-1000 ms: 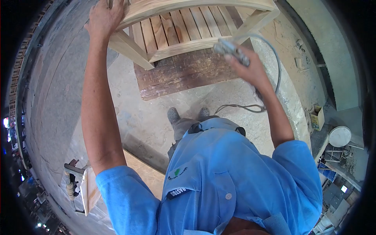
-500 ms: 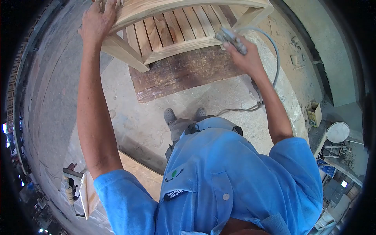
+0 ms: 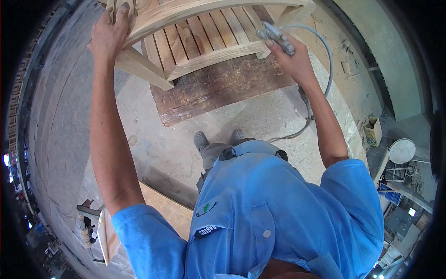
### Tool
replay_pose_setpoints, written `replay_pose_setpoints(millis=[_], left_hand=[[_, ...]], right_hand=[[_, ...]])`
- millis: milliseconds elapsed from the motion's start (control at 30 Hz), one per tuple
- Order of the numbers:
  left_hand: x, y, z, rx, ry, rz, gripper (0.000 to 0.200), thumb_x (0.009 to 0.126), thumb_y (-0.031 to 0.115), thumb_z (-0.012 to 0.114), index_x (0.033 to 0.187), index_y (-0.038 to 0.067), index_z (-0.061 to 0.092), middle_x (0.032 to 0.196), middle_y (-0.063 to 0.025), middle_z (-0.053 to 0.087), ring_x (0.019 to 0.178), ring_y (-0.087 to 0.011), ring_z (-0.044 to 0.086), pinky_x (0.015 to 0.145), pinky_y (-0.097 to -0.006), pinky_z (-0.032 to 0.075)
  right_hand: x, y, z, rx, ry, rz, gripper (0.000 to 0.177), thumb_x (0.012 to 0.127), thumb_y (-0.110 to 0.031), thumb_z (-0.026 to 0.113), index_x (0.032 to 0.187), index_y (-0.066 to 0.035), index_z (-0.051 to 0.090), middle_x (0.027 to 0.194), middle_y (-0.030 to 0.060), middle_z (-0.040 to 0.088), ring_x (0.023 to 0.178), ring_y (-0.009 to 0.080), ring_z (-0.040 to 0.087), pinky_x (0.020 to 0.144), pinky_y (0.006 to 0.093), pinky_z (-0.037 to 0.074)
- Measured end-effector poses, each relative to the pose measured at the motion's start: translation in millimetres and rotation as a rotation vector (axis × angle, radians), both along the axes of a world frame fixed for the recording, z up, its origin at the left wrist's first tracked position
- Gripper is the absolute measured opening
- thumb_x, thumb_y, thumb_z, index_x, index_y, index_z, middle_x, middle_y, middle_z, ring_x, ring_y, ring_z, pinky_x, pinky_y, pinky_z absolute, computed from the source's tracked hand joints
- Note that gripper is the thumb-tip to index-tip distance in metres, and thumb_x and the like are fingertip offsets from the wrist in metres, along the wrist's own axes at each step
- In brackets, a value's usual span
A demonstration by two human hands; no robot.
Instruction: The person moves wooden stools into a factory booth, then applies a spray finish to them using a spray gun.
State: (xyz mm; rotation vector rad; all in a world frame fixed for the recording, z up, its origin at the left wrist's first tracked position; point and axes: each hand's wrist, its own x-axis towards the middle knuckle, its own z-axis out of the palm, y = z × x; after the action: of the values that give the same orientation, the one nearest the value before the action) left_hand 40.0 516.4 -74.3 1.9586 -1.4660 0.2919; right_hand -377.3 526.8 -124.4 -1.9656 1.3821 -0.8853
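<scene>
A pale wooden bench frame [image 3: 195,17] with a slatted seat [image 3: 204,35] stands at the top of the view on a worn brown board [image 3: 209,88]. At the upper left, my left hand [image 3: 109,35] is wrapped round the frame's wooden end. My right hand [image 3: 290,53] grips a metal air tool [image 3: 278,39] beside the front corner of the slatted seat. A grey hose [image 3: 329,51] curves from the tool down past my right forearm. Which part of the tool faces the wood is unclear.
Below the board is a dusty concrete floor [image 3: 162,121]. At lower left stands a wooden panel with a clamp [image 3: 86,223]. A small carton [image 3: 372,131] and a round white lid [image 3: 402,151] are at the right. The hose also trails near the floor.
The bench frame has shifted slightly left and down in view, my left hand with it. My right hand and the tool have tilted a little, and the hose has moved slightly.
</scene>
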Motion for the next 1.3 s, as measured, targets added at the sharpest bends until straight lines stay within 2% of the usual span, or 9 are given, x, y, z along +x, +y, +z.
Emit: replay_pose_setpoints(millis=[333, 533, 633, 767, 833, 967, 1133, 1233, 1300], left_hand=[[-1, 0, -3, -0.001, -0.023, 0.008, 0.076, 0.086, 0.066, 0.045, 0.129, 0.005, 0.055, 0.125, -0.0236, 0.057, 0.12, -0.0381, 0.052, 0.101, -0.0418, 0.039], [-4, 7, 1, 0.011, -0.005, -0.007, 0.075, 0.087, 0.065, 0.044, 0.13, 0.004, 0.055, 0.125, -0.0237, 0.057, 0.12, -0.0378, 0.052, 0.102, -0.0417, 0.038], [-3, 5, 0, 0.004, -0.01, -0.002, 0.074, 0.087, 0.064, 0.045, 0.13, 0.004, 0.055, 0.125, -0.0239, 0.057, 0.12, -0.0377, 0.052, 0.102, -0.0419, 0.038], [-3, 5, -1, -0.005, -0.071, 0.028, 0.074, 0.087, 0.064, 0.045, 0.129, 0.004, 0.055, 0.125, -0.0233, 0.057, 0.121, -0.037, 0.052, 0.102, -0.0423, 0.038], [-4, 5, -1, -0.007, -0.027, 0.025, 0.07, 0.086, 0.063, 0.047, 0.128, 0.007, 0.057, 0.124, -0.0203, 0.058, 0.121, -0.0346, 0.05, 0.101, -0.0477, 0.035], [-7, 7, 0, -0.048, -0.026, 0.009, 0.069, 0.085, 0.061, 0.049, 0.127, 0.007, 0.057, 0.123, -0.0189, 0.058, 0.122, -0.033, 0.048, 0.1, -0.0502, 0.034], [-13, 12, 8, 0.005, -0.027, 0.026, 0.07, 0.087, 0.06, 0.049, 0.127, 0.003, 0.056, 0.125, -0.0233, 0.057, 0.119, -0.0368, 0.052, 0.101, -0.0415, 0.039], [-9, 10, 7, -0.006, -0.012, 0.012, 0.07, 0.087, 0.06, 0.05, 0.127, 0.003, 0.056, 0.125, -0.0231, 0.057, 0.119, -0.0369, 0.052, 0.101, -0.0413, 0.039], [-6, 11, 2, -0.017, -0.003, 0.008, 0.07, 0.087, 0.06, 0.05, 0.127, 0.003, 0.057, 0.125, -0.0229, 0.057, 0.119, -0.0368, 0.052, 0.101, -0.0415, 0.039]], right_hand=[[-20, 25, 3, 0.124, 0.049, -0.053, 0.043, 0.085, -0.029, 0.07, 0.123, -0.011, 0.062, 0.093, 0.0104, 0.071, 0.084, 0.0152, 0.065, 0.076, 0.0295, 0.05], [-9, -11, 4, -0.087, 0.051, -0.007, 0.045, 0.085, -0.029, 0.07, 0.123, -0.008, 0.061, 0.093, 0.0117, 0.071, 0.082, 0.0145, 0.064, 0.075, 0.0295, 0.049], [-24, 14, 1, 0.116, 0.106, -0.075, 0.045, 0.085, -0.028, 0.07, 0.125, -0.01, 0.061, 0.098, 0.0119, 0.071, 0.088, 0.0158, 0.065, 0.079, 0.0301, 0.05], [-42, 35, -15, 0.054, 0.059, -0.022, 0.046, 0.085, -0.028, 0.07, 0.125, -0.009, 0.06, 0.102, 0.0136, 0.07, 0.094, 0.0174, 0.066, 0.082, 0.0303, 0.05], [-40, 37, -7, 0.076, 0.014, -0.027, 0.047, 0.085, -0.028, 0.07, 0.126, -0.008, 0.059, 0.103, 0.0144, 0.07, 0.095, 0.018, 0.066, 0.083, 0.0303, 0.05], [-31, 20, 1, 0.001, 0.019, -0.064, 0.044, 0.085, -0.029, 0.07, 0.124, -0.01, 0.061, 0.101, 0.013, 0.07, 0.091, 0.0176, 0.066, 0.081, 0.0303, 0.05], [2, -20, 5, -0.031, -0.044, -0.071, 0.042, 0.085, -0.03, 0.07, 0.121, -0.011, 0.063, 0.096, 0.0113, 0.071, 0.086, 0.0158, 0.066, 0.077, 0.0308, 0.05], [16, -36, 7, -0.059, -0.026, -0.012, 0.028, 0.09, -0.027, 0.065, 0.106, -0.004, 0.066, 0.07, -0.0018, 0.058, 0.063, 0.0058, 0.051, 0.059, 0.0221, 0.043], [15, -41, -4, -0.096, 0.026, -0.027, 0.036, 0.086, -0.03, 0.069, 0.116, -0.01, 0.064, 0.086, 0.0068, 0.067, 0.077, 0.0127, 0.061, 0.07, 0.0283, 0.048]])
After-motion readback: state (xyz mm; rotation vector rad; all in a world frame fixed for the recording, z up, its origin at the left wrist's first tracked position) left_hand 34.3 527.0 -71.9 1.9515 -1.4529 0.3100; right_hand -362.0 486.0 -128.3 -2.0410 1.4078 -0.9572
